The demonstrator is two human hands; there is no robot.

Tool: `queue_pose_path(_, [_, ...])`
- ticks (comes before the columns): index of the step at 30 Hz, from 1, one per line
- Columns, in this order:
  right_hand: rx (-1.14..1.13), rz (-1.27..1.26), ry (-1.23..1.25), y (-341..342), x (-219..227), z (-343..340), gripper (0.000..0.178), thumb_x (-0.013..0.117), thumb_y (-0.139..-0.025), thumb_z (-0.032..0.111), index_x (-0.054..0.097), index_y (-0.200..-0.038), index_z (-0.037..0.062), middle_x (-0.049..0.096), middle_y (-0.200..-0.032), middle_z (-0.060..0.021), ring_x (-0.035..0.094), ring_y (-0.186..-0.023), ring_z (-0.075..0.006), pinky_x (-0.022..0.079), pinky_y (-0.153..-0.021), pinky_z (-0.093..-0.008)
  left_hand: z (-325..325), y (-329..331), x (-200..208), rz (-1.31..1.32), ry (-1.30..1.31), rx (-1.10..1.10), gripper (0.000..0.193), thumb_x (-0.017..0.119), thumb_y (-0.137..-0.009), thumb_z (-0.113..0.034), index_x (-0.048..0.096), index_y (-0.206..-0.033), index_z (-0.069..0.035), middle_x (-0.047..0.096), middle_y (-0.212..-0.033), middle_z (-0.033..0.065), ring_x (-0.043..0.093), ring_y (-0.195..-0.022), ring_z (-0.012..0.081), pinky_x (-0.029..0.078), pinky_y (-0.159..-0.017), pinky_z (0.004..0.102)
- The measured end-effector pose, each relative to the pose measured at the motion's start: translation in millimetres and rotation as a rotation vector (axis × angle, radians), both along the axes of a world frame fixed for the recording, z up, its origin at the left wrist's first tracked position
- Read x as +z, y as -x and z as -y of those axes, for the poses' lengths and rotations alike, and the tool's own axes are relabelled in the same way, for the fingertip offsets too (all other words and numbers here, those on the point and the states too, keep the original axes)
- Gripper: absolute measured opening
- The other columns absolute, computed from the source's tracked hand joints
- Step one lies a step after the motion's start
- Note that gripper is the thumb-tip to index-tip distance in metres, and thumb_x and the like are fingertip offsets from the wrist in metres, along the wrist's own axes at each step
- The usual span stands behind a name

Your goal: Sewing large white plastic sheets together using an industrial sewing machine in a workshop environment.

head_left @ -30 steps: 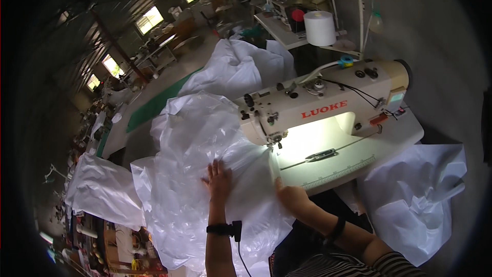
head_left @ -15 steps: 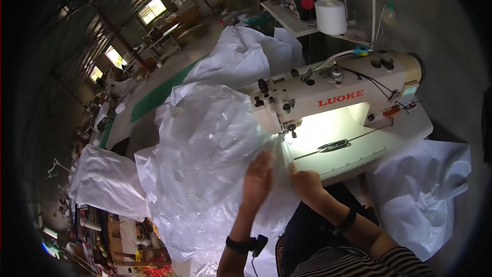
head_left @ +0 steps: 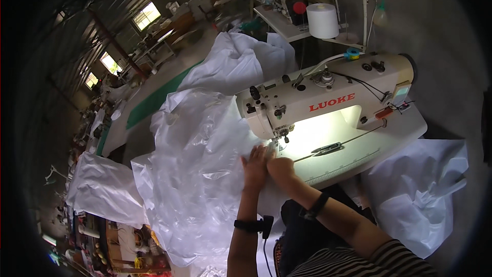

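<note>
White sheeting (head_left: pixel 189 143) heaped at the left hand's (head_left: pixel 254 170) nine o'clock could drag those spread fingers under the presser foot (head_left: pixel 273 144) at one; right hand's (head_left: pixel 281 170) grip I can't tell.

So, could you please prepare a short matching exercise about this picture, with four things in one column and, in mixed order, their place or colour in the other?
Column one
1. left hand
2. thread cone
3. small tool
4. long strip

Column two
A. lying on the lit machine bed
B. green in colour
C. on the white sheet
D. upright, behind the sewing machine

Right pairs: 1-C, 2-D, 3-A, 4-B
</note>
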State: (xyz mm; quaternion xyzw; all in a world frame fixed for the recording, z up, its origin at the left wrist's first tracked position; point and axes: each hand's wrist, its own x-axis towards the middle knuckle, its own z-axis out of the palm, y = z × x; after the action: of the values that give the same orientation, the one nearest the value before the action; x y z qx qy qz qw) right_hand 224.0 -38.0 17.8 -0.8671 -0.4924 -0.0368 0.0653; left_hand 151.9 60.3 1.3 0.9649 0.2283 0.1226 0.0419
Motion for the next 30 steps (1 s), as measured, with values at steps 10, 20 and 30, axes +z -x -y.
queue_pose_path(10, [-0.063,-0.009,0.036,-1,-12,-33,0.048,0.060,-0.089,0.019,0.058,-0.131,-0.0036,0.056,-0.139,-0.0258,0.074,-0.074,-0.0211,0.053,-0.045,-0.0375,-2,-5,1,-0.004,0.067,0.074,0.049,0.047,-0.098,-0.036,0.048,-0.145,-0.019,0.041,-0.156,0.0025,0.034,-0.147,0.0257,0.017,-0.109,0.0751])
queue_pose_path(20, [0.325,-0.059,-0.257,9,-1,11,0.037,0.057,-0.089,0.017,0.059,-0.120,-0.0026,0.070,-0.079,-0.0089,0.071,-0.064,-0.0235,0.053,-0.049,-0.0344,-14,52,-2,0.024,0.116,0.320,0.047,0.044,-0.100,-0.021,0.044,-0.147,-0.019,0.037,-0.159,-0.0011,0.030,-0.149,0.0236,0.017,-0.111,0.0719])
queue_pose_path(30, [0.110,0.126,-0.364,-162,-5,169,0.026,0.074,-0.080,0.024,0.066,-0.100,0.0099,0.059,-0.102,-0.0071,0.057,-0.102,-0.0252,0.048,-0.087,-0.0384,-1,75,10,0.109,0.044,0.257,0.047,0.046,-0.098,-0.016,0.047,-0.145,-0.017,0.044,-0.154,0.0004,0.036,-0.146,0.0239,0.018,-0.116,0.0613])
